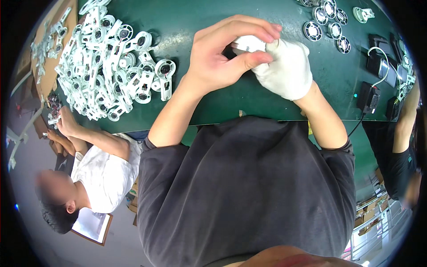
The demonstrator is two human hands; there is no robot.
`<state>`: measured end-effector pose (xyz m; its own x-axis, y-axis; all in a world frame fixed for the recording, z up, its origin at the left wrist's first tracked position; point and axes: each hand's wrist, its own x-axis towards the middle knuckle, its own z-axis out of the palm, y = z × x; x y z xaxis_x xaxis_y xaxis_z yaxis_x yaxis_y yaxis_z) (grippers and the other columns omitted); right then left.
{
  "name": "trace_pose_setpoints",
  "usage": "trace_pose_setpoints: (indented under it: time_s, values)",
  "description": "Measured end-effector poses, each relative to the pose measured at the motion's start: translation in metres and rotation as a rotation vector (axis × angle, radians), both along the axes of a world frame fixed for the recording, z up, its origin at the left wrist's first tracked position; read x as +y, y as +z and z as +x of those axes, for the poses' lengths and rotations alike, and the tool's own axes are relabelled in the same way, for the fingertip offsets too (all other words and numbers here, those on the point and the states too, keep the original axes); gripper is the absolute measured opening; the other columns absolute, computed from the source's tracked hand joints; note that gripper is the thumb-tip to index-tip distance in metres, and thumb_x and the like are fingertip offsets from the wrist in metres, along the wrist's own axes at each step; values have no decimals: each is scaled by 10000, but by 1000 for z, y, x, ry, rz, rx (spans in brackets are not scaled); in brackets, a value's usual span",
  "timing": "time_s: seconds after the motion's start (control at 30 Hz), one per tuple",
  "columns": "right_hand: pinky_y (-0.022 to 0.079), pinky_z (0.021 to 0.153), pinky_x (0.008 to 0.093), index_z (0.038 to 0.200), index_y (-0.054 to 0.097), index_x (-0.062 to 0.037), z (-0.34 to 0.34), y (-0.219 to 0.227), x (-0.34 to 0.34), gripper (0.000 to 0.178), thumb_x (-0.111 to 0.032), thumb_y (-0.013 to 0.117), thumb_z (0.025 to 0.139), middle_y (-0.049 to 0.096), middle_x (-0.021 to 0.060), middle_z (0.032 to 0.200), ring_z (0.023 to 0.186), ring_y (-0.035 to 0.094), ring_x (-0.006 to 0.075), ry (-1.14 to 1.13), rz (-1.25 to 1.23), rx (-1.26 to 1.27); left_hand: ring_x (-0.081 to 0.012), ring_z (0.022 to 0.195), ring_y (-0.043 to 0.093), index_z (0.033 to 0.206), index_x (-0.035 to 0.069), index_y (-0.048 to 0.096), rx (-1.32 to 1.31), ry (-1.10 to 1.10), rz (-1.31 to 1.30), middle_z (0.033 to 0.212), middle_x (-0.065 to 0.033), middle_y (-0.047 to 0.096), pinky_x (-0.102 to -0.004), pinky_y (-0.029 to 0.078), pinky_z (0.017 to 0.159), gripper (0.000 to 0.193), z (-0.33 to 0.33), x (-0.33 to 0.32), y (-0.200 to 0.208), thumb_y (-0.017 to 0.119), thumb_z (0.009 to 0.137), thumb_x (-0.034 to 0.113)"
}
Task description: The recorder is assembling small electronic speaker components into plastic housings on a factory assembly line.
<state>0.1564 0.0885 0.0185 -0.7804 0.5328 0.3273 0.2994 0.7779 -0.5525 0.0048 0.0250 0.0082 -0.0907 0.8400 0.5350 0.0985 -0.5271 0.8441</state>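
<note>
My bare left hand (218,55) curls around a white plastic piece (250,43), its thumb and fingertips meeting my right hand. A white glove covers my right hand (284,69), whose fingers close on the same piece from the other side. Most of the piece is hidden between the hands, so its full shape does not show. On the green table (200,13) to the left lies a big heap of white plastic parts (98,66), each with a round ring end and a short arm. Several round spoked discs (312,31) lie at the far right.
A lone white part (363,14) lies beyond the discs. Near the right edge are a black adapter box (369,97) with a cable and other dark devices. One person in white (109,171) works at the left; another person's arm (405,118) shows at the right.
</note>
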Motion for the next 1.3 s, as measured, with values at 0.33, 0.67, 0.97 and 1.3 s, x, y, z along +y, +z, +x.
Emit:
trace_pose_setpoints:
  time_s: [0.33,0.67,0.97,1.3]
  values:
    - [516,504,370,984,643,-131,3,-4,6,260,-360,600,869,652,69,720,583,641,293,95,-28,14,-261,959,685,979,-4,650,-70,115,-35,1013,-136,687,-337,546,835,241,12,0,-2,756,776,69]
    - [527,513,380,990,631,-123,-2,-4,7,263,-341,635,843,655,82,693,595,656,297,54,-125,50,-267,998,674,987,-18,643,-37,87,-46,1033,-145,678,-344,541,855,178,3,1,3,685,816,12]
    - [524,515,373,1025,634,-106,-1,-3,-8,280,-331,625,859,648,84,680,586,651,298,-53,2,-52,-277,1001,670,1001,-31,642,-251,21,-95,1046,-143,671,-354,541,867,141,11,-3,2,643,875,31]
    - [321,436,222,738,564,-33,13,28,41,211,-205,529,855,521,11,631,485,439,58,303,-1577,-107,-325,1035,626,1167,-19,617,350,98,372,1145,-197,619,-354,498,857,431,-21,14,-4,718,750,25]
